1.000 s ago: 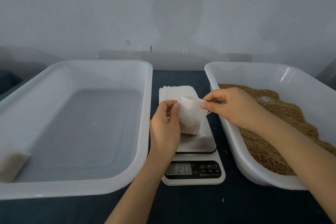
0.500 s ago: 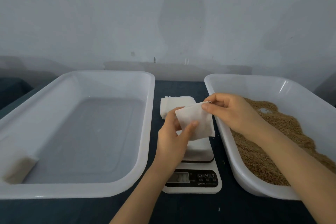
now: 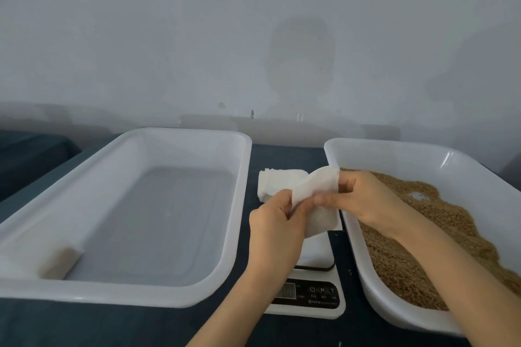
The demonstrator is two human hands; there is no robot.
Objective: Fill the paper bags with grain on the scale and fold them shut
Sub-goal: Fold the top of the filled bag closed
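— Trays first: how do they lie on the dark blue worktop (image 3: pixel 293 158)?

— One large white plastic tray (image 3: pixel 132 294) fills the left side, holding only a pale block (image 3: pixel 57 260) at its near left corner. A second white plastic tray (image 3: pixel 392 310) of brown grain (image 3: pixel 400 256) sits along the right edge. Between them stands the white digital kitchen scale (image 3: pixel 315 307), and beyond it, toward the far edge, a stack of white paper bags (image 3: pixel 275 182).

— And the bag being worked?

— A single small white paper bag (image 3: pixel 315 194) is held above the scale's platform. The left hand (image 3: pixel 277 229) pinches its lower left part; the right hand (image 3: pixel 369 200) grips the upper right edge. Both are closed on the paper.

— What would do the step well?

— Judging from this, the mouth still needs opening. Each hand should take one wall only, near the rim, and part them gently so the thin paper doesn't tear, then stand the bag on the platform, clear of the display.
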